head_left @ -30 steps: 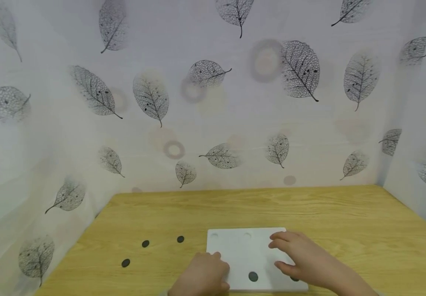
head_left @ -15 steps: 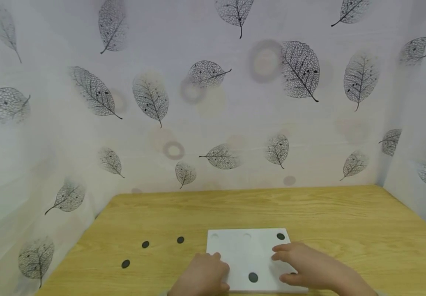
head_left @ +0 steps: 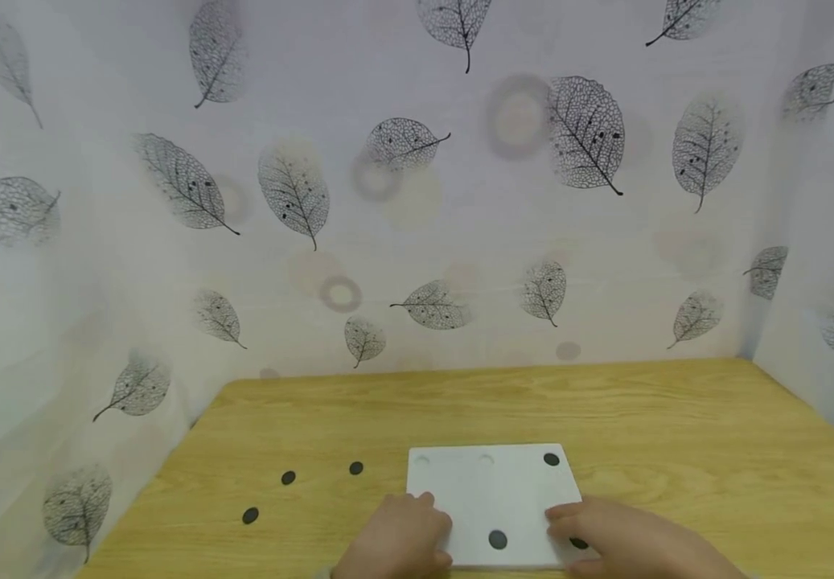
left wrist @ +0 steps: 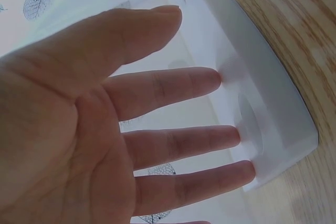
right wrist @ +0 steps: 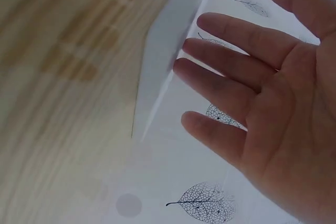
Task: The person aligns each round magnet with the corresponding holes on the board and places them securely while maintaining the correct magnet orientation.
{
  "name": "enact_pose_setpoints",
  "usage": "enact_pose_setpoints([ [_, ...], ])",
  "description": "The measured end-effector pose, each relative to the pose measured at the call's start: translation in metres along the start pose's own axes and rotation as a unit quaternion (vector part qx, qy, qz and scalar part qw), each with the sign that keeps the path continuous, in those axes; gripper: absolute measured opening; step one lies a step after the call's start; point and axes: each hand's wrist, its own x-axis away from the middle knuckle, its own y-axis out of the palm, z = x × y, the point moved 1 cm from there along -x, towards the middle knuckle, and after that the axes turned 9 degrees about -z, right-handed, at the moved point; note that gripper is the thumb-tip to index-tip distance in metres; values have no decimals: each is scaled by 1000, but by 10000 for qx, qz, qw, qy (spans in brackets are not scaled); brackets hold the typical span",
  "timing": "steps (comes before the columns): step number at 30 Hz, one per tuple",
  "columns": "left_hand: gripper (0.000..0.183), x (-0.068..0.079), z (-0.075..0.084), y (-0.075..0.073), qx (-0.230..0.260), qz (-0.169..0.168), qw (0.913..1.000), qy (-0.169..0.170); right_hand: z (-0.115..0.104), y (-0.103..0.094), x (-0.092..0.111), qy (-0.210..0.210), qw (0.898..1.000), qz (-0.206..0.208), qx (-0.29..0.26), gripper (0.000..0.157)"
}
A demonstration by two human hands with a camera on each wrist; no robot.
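Note:
A white board (head_left: 492, 503) with shallow round recesses lies on the table. One black disc (head_left: 551, 459) sits at its far right corner, another black disc (head_left: 498, 539) at its near middle. My left hand (head_left: 395, 535) is at the board's left side; in the left wrist view its straight fingertips touch the board beside a recess (left wrist: 250, 124). My right hand (head_left: 630, 535) is over the board's right edge, partly covering a third black disc (head_left: 579, 543) at the near right corner. In the right wrist view its fingers (right wrist: 220, 90) are extended by the board's edge and hold nothing.
On the wooden table (head_left: 489, 406), three loose black discs lie left of the board: a near disc (head_left: 250, 515), a middle disc (head_left: 289, 478) and a far disc (head_left: 355, 468). A leaf-patterned curtain (head_left: 417, 241) surrounds the table's back and sides.
My right hand has moved from the board's far right corner back toward the near right corner. The disc at the far corner, hidden before, now shows. My left hand has stayed put.

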Motion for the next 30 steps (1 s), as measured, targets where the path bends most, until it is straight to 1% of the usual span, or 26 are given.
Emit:
enact_pose_setpoints([
  [3, 19, 1, -1, 0, -29, 24, 10000, -22, 2, 2, 3, -113, 9998, 42, 176, 27],
  [4, 20, 1, -1, 1, -33, 21, 10000, -26, 2, 3, 4, -124, 9997, 33, 227, 31],
  [7, 20, 1, -1, 1, -25, 1, 10000, -20, 4, 6, 6, -52, 9994, -20, 353, 56],
  [8, 20, 1, -1, 1, -14, -10, 10000, -10, 4, 7, 7, -79, 9987, -25, 504, 60],
  [10, 20, 1, -1, 1, -2, -16, 10000, 3, 5, 9, 7, -71, 9980, -94, 623, 65],
  [14, 19, 1, 0, 1, 1, 24, 10000, 47, 7, 12, 8, -102, 9956, -134, 926, 69],
  [19, 18, 0, 1, 0, 124, -89, 9999, 50, 10, 14, 7, -75, 9952, -157, 959, 71],
  [22, 18, 0, 1, 0, 135, -92, 9999, 36, 12, 15, 6, -81, 9955, -184, 921, 72],
  [26, 18, 0, 0, 1, 141, -87, 9999, 31, 13, 15, 5, -228, 9950, -180, 954, 68],
  [30, 18, 0, 0, 0, 149, -90, 9998, 14, 12, 15, 6, -308, 9944, -112, 1008, 68],
])
